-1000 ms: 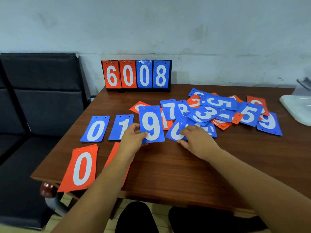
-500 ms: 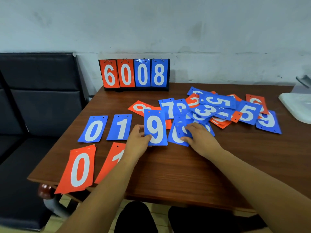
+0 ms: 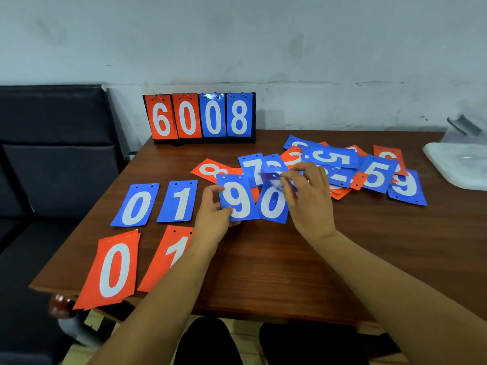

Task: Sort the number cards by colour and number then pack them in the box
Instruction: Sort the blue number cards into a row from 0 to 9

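Since half a second ago: has raised the right hand (image 3: pixel 308 196) off the loose pile of blue and orange number cards (image 3: pixel 342 167), previously laid flat there. Now pinches between thumb and curled fingertips a blurred blue card (image 3: pixel 272 177), number unreadable, lifted above the blue card marked 0 (image 3: pixel 272 206). Still pinches the blue card marked 9 (image 3: pixel 238 200) by its left edge between thumb and fingers of the left hand (image 3: pixel 213 214), in much the same place, overlapping the blue card marked 0.

Counted on the brown wooden table (image 3: pixel 263 272):
- Two sorted blue cards in a row: sorted blue 0 card (image 3: pixel 137 205) and sorted blue 1 card (image 3: pixel 179 202).
- Two orange groups nearer the front: orange 0 stack (image 3: pixel 113 270), overhanging the edge, and orange 1 card (image 3: pixel 171 248), partly hidden by the left forearm.
- One black flip scoreboard (image 3: pixel 200 117) at the back, four digits: orange 6 and 0, blue 0 and 8.
- One white plastic container (image 3: pixel 458 164) at the right edge.
- Loose pile: too overlapped to count.
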Tool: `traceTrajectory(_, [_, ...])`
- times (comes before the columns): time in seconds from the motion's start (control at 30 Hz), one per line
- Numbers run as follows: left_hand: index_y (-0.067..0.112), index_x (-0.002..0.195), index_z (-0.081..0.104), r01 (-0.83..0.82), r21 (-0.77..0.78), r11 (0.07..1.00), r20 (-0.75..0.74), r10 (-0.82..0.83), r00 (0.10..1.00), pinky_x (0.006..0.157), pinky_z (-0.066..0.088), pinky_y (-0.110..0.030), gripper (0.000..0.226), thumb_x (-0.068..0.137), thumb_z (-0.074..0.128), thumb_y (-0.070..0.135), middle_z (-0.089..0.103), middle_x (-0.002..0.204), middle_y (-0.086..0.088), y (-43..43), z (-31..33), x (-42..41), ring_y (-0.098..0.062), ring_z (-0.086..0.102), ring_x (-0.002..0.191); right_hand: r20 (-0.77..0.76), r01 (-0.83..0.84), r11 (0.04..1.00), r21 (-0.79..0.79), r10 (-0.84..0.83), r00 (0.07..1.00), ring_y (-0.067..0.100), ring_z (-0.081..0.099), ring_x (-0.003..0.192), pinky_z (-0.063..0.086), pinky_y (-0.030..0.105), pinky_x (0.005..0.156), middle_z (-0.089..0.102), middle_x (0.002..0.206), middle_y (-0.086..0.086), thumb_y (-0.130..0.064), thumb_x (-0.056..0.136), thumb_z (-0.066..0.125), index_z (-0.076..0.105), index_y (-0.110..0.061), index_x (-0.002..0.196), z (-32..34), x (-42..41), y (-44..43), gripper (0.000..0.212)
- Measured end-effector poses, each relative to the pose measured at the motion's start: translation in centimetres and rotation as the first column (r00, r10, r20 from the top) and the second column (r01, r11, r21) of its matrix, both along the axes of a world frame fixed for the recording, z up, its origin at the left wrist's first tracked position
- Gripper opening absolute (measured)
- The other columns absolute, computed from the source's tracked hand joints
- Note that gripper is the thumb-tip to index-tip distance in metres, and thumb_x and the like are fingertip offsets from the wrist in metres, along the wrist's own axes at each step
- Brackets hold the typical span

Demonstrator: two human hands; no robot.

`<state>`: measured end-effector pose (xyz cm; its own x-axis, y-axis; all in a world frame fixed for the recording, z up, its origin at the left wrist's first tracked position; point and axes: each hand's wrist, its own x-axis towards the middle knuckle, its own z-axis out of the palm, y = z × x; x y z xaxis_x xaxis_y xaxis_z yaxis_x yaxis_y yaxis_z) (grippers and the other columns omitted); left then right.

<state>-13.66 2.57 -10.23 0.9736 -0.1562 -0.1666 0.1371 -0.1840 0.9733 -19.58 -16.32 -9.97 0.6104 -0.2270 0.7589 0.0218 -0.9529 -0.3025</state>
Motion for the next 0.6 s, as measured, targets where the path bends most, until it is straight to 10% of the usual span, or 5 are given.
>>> traceTrajectory(0.17, [0.005, 0.103, 0.065, -0.057, -0.511, 0.858, -0.279, -0.103, 0.955, 0.087, 0.058, -0.043, 0.015, 0.099, 0.056, 0.017, 0.068, 0.116, -0.012, -0.4, 1.4, -1.5, -0.025, 0.071, 0.102, -0.119, -0.288, 0.94, -0.184, 0.269, 0.956, 0.025, 0.058, 0.102, 0.046, 0.042, 0.087, 0.064, 0.112, 0.004, -0.022, 0.094, 0.06, 0.07, -0.013, 0.099, -1.3, -4.1, 2.4, 0.014])
traceTrajectory(0.4, [0.018, 0.106, 0.06, 0.057, -0.22, 0.974, -0.041, -0.067, 0.997, 0.083, 0.06, -0.044, 0.026, 0.087, 0.07, 0.004, 0.071, 0.105, 0.0, 0.3, 0.1, -3.8, -0.011, 0.069, 0.1, -0.237, -0.366, 0.928, -0.075, 0.34, 0.91, 0.022, 0.051, 0.119, 0.043, 0.041, 0.098, 0.059, 0.124, 0.002, -0.037, 0.091, 0.062, 0.072, -0.021, 0.1, -2.6, -7.4, 4.1, 0.021])
traceTrajectory(0.5, [0.024, 0.102, 0.057, 0.026, -0.263, 0.965, -0.002, -0.027, 1.0, 0.074, 0.061, -0.038, 0.025, 0.089, 0.069, 0.006, 0.068, 0.116, -0.001, 0.7, -0.2, -4.1, -0.017, 0.067, 0.109, -0.16, -0.063, 0.964, 0.259, 0.108, 0.981, 0.017, 0.041, 0.127, 0.035, 0.035, 0.107, 0.047, 0.132, 0.002, -0.042, 0.087, 0.065, 0.062, -0.022, 0.116, -0.8, -8.0, 4.7, 0.036])
traceTrajectory(0.6, [0.025, 0.103, 0.055, -0.02, -0.325, 0.946, -0.007, 0.018, 1.0, 0.072, 0.06, -0.034, 0.025, 0.09, 0.068, 0.008, 0.066, 0.121, 0.0, 1.2, -0.2, -4.8, -0.015, 0.067, 0.11, -0.299, 0.203, 0.488, 0.849, 0.128, 0.946, 0.011, 0.054, 0.112, 0.047, 0.032, 0.094, 0.051, 0.124, -0.004, -0.041, 0.085, 0.071, 0.051, -0.019, 0.123, 1.4, -8.2, 4.6, 0.049])
